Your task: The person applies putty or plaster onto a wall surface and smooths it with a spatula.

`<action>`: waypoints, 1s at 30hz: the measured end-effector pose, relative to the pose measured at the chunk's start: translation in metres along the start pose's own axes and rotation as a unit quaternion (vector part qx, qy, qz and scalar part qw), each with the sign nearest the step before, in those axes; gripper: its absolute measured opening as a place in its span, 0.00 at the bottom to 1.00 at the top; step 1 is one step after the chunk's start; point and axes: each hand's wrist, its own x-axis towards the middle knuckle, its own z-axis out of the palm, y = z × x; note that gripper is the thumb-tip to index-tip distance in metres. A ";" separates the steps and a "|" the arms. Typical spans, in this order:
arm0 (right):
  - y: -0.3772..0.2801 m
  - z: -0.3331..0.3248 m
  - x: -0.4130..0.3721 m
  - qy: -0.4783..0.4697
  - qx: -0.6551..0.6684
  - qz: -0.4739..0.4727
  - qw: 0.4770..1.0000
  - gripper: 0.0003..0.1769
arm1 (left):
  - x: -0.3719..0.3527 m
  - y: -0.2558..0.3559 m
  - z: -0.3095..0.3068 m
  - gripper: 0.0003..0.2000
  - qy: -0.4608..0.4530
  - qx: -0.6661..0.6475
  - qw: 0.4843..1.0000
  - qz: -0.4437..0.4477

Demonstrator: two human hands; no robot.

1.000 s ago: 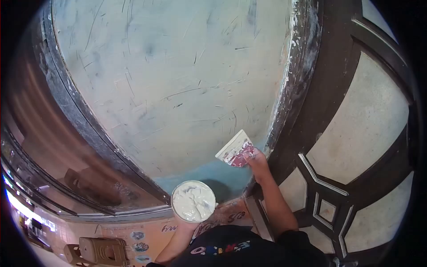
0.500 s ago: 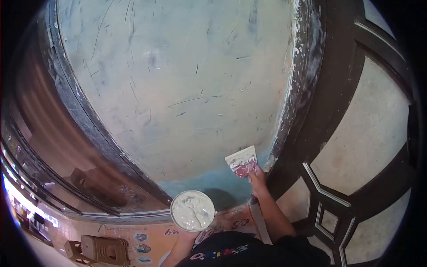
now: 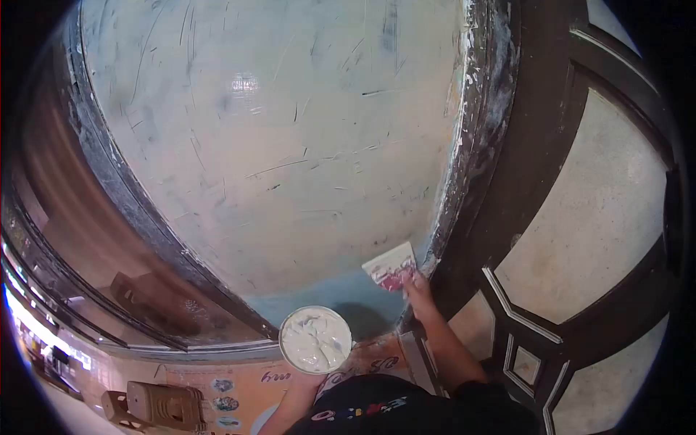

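A round tub (image 3: pixel 284 353) full of creamy white putty (image 3: pixel 316 339) is held low in front of me. My left hand (image 3: pixel 303 382) is closed at its near side, the fingers mostly hidden underneath. My right hand (image 3: pixel 416 287) grips a wide putty knife (image 3: pixel 391 264) with a reddish, putty-smeared body and a pale coated blade. The blade points up and left, overlapping the lower right of the scratched, patchy panel (image 3: pixel 304 210), close to its right-hand frame. Below the blade the panel is bluer.
Dark, paint-flecked frame strips (image 3: pixel 475 123) border the panel. To the right stands a dark panelled door (image 3: pixel 536 290) with pale insets. A glossy brown surface (image 3: pixel 145 268) lies left. Stacked brown plastic stools (image 3: pixel 165 406) stand at the lower left, beside an orange printed banner (image 3: pixel 246 395).
The view has shifted slightly, so the panel sits further left. The putty knife is a little nearer the panel's right-hand frame. Both hands keep their holds.
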 end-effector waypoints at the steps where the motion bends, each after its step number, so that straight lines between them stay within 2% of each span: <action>1: -0.028 0.003 0.011 -0.009 -0.006 -0.064 0.998 0.13 | -0.002 -0.002 -0.001 0.30 0.008 0.009 1.000 0.000; 2: -0.055 0.005 0.023 -0.017 -0.012 -0.127 0.992 0.12 | -0.003 -0.005 -0.002 0.30 0.017 0.017 1.000 0.000; 3: -0.081 0.012 0.037 -0.013 -0.001 -0.157 0.988 0.12 | -0.004 -0.008 -0.002 0.30 0.025 0.026 0.999 -0.001; 4: -0.098 0.018 0.047 -0.010 0.011 -0.189 0.982 0.12 | -0.001 -0.013 0.017 0.31 0.007 -0.021 1.000 -0.021; 5: -0.097 0.016 0.054 -0.009 0.010 -0.190 0.982 0.12 | 0.003 -0.017 0.020 0.31 0.006 -0.021 1.000 -0.022; 8: -0.059 0.002 0.067 0.070 -0.204 -0.112 0.970 0.18 | 0.007 -0.028 0.028 0.31 -0.003 -0.058 0.998 -0.032; 10: -0.009 -0.014 0.043 0.061 -0.121 -0.011 0.991 0.14 | 0.007 -0.031 0.016 0.30 0.005 -0.039 0.999 -0.024; 12: 0.024 -0.033 0.015 0.037 -0.027 -0.010 0.999 0.14 | 0.004 -0.037 0.006 0.30 0.022 0.012 1.000 0.011; 15: 0.002 -0.044 0.009 -0.006 -0.007 -0.011 1.000 0.14 | 0.015 -0.036 0.004 0.29 0.005 0.008 1.000 0.017; 17: -0.036 -0.040 0.027 -0.034 -0.008 -0.013 0.999 0.14 | 0.013 -0.042 -0.001 0.29 0.002 -0.002 1.000 0.011; 19: -0.055 -0.025 0.046 -0.043 -0.062 -0.116 0.990 0.15 | 0.010 -0.051 -0.005 0.29 0.000 -0.015 1.000 0.007; 20: -0.055 -0.016 0.051 -0.044 -0.063 -0.112 0.991 0.15 | 0.012 -0.056 0.010 0.29 0.002 -0.004 1.000 0.016; 21: -0.050 -0.006 0.057 -0.007 -0.117 -0.108 0.987 0.16 | 0.014 -0.058 0.016 0.29 0.005 -0.004 1.000 0.016; 22: -0.042 -0.003 0.063 0.031 -0.171 -0.105 0.979 0.18 | 0.015 -0.060 0.020 0.29 0.010 -0.006 1.000 0.007; 23: -0.018 -0.007 0.066 0.030 -0.170 -0.101 0.980 0.18 | 0.013 -0.061 0.021 0.29 0.015 -0.008 1.000 -0.003; 25: 0.049 -0.019 0.059 0.074 -0.240 -0.095 0.963 0.18 | 0.012 -0.061 0.010 0.30 -0.012 -0.017 1.000 -0.014; 27: 0.056 -0.018 0.021 0.069 -0.100 -0.028 0.992 0.17 | 0.009 -0.058 0.000 0.31 0.009 0.010 1.000 0.008; 29: 0.057 -0.022 0.002 0.040 -0.080 -0.013 0.996 0.17 | 0.003 -0.056 -0.002 0.32 -0.023 -0.020 1.000 0.003; 30: 0.054 -0.022 -0.003 0.018 -0.062 0.004 0.998 0.17 | 0.002 -0.056 0.002 0.32 0.013 0.094 0.995 0.039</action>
